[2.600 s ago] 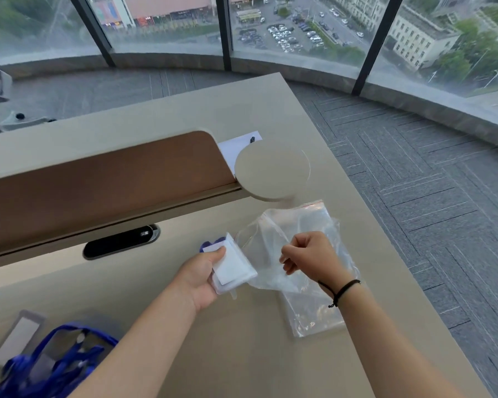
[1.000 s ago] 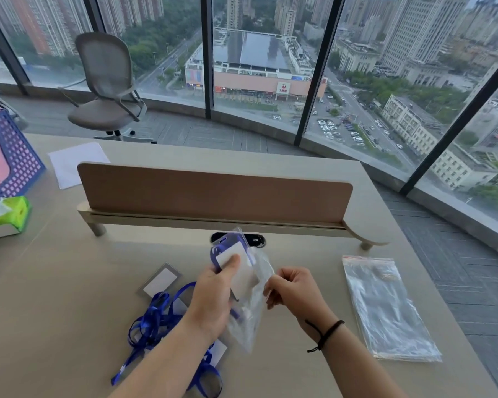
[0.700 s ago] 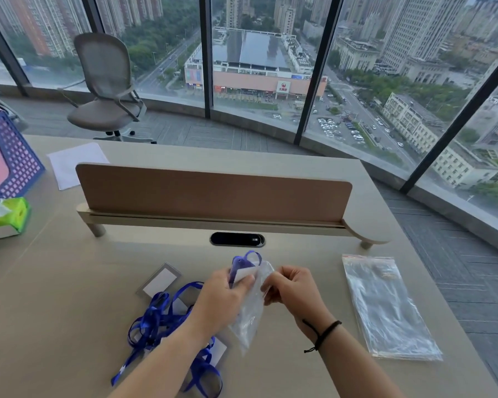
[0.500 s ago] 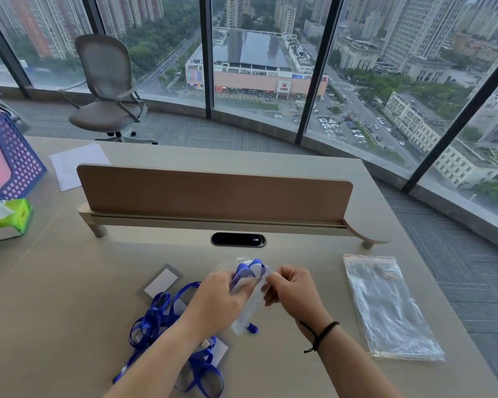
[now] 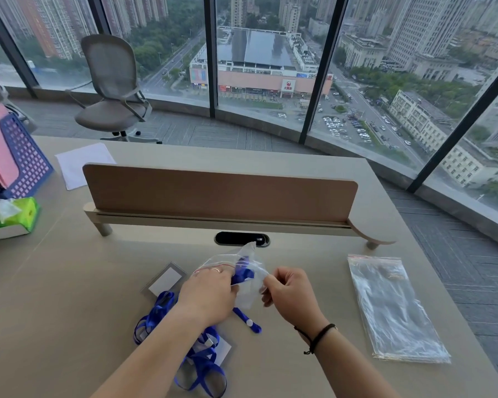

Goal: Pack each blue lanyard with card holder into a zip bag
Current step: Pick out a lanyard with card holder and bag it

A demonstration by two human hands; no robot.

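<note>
A clear zip bag (image 5: 249, 285) is held just above the desk between both hands. My left hand (image 5: 206, 294) grips its left side and presses a blue lanyard (image 5: 242, 272) into its mouth. My right hand (image 5: 289, 293) pinches the bag's right edge. A loose blue end with a white snap (image 5: 249, 321) hangs out below the bag. A pile of blue lanyards with card holders (image 5: 197, 357) lies under my left forearm. One card holder (image 5: 164, 278) lies flat to the left.
A stack of empty zip bags (image 5: 391, 305) lies on the desk at the right. A brown divider panel (image 5: 219, 189) crosses the desk behind a black cable slot (image 5: 242, 239). A green tissue box (image 5: 15, 215), a blue basket (image 5: 23, 156) and white paper (image 5: 82, 163) sit at far left.
The lanyard and card holder have gone down into the bag under my left hand. The bag has dropped closer to the desk, and its top now stands up crumpled.
</note>
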